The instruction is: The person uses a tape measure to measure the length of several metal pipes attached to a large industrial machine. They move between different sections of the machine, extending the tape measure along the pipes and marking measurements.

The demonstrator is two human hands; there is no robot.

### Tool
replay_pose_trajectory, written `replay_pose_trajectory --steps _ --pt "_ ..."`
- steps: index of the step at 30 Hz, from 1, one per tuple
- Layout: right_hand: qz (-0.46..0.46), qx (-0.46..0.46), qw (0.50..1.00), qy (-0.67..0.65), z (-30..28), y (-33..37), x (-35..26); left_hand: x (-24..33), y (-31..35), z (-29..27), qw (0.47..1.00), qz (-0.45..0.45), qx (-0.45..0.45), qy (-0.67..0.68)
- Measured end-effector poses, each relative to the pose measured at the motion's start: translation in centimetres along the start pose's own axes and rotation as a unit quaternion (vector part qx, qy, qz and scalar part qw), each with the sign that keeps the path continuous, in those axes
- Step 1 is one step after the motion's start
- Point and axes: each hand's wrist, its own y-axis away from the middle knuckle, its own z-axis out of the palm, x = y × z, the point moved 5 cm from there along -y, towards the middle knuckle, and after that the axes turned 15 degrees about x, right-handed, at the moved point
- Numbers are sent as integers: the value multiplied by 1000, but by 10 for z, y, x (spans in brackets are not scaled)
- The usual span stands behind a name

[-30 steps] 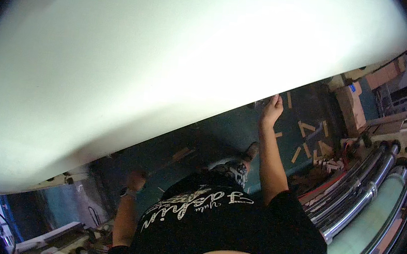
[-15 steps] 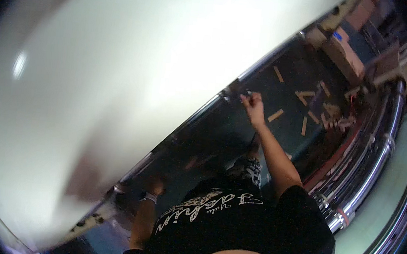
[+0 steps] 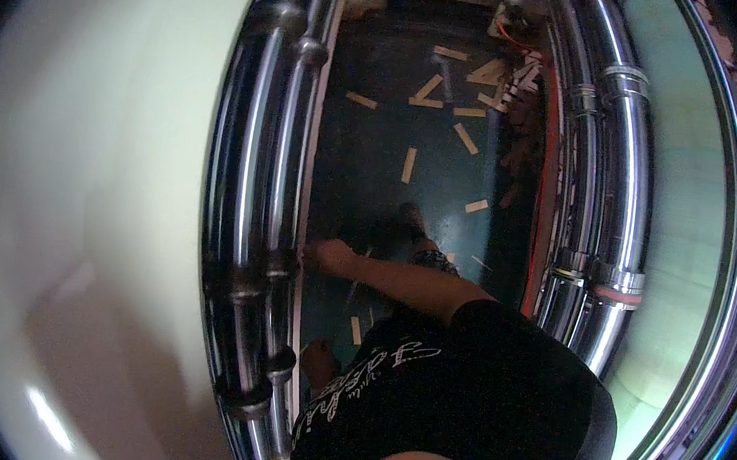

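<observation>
My right arm stretches left across my body. Its hand [image 3: 330, 257] is beside the right edge of the dark metal rollers [image 3: 256, 157], with fingers curled and tips lost in shadow. Whatever they hold, if anything, does not show. Lower down, a dim skin-coloured shape, apparently my left hand [image 3: 317, 360], is close to the same rollers; its fingers cannot be made out. Left of the rollers bulges a large smooth white roll [image 3: 131, 118].
On the dark green floor [image 3: 366, 168] lie several tan strips [image 3: 409, 165]. Shiny metal rollers [image 3: 630, 166] and a pale green roll [image 3: 681, 163] run along the right. A red hose or cable [image 3: 516, 38] shows at the far end.
My view has turned, so the rollers now run nearly upright in it. My right hand has come down and left, nearer my body. The left wristband is no longer visible.
</observation>
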Motion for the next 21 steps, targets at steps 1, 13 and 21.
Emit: replay_pose_trajectory --steps 1,13,21 --pt "3 -33 999 42 0 6 12 3 -7 7 999 25 29 -3" --pt "7 -88 991 102 -92 9 18 94 -80 -24 982 84 165 38" --pt "93 -160 982 45 -228 50 -39 91 -107 -25 993 47 45 101"
